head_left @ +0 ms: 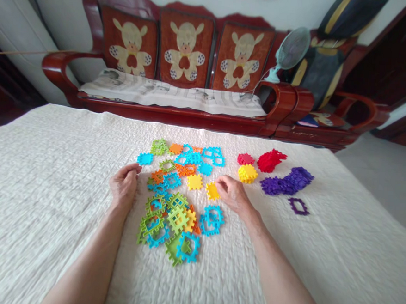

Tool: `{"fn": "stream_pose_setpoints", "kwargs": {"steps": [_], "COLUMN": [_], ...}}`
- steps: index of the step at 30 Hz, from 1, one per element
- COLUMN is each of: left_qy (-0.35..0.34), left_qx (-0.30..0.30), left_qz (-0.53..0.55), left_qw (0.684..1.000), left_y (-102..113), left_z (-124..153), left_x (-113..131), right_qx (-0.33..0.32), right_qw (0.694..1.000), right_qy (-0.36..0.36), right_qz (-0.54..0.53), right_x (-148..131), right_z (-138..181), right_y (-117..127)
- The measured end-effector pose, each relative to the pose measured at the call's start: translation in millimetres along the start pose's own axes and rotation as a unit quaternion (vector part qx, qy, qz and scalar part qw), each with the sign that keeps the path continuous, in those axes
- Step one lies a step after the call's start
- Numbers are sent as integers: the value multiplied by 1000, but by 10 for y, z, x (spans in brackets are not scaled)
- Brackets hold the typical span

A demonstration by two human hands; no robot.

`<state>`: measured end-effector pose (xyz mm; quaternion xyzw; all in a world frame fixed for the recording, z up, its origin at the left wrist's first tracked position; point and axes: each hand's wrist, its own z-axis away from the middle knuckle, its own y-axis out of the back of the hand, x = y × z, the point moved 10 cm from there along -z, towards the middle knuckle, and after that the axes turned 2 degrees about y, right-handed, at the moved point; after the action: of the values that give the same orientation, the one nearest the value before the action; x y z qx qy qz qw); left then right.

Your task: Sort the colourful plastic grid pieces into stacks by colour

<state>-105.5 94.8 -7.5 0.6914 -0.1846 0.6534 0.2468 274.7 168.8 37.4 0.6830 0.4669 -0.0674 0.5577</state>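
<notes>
Forearms (278, 264) nearest, entering from lower left and lower right of frame, angled toward centre. Yellow tile (212, 192) just right of centre, its right edge pinched by right hand (234, 194). Best handling, likely: light edge grip, tile level, teeth clear of loose yellow piece (194, 182) to its left. Right fingers drawn narrow, pointing left. Left hand (124, 182), left of pile (177, 219), curled, tips near blue tile (145, 158); cannot tell whether holding anything.

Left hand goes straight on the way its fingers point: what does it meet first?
Likely the solid blue piece just beyond the left hand; the hand's height is unclear, so it might pass above.
</notes>
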Motion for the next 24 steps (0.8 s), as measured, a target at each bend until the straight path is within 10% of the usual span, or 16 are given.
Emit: {"fn": "stream_pose_setpoints", "kwargs": {"steps": [10,24], "left_qy": [-9,21], "left_qx": [-3,3], "left_qz": [-20,0], "left_qw": [1000,1000], "left_y": [-6,-1], "left_z": [8,46], "left_x": [16,45], "right_qx": [164,-63], "right_qw": [985,995], "right_qy": [-5,72], "right_qz": [-50,-41], "right_x": [69,-118], "right_z": [-1,55], "right_y": [359,-26]}}
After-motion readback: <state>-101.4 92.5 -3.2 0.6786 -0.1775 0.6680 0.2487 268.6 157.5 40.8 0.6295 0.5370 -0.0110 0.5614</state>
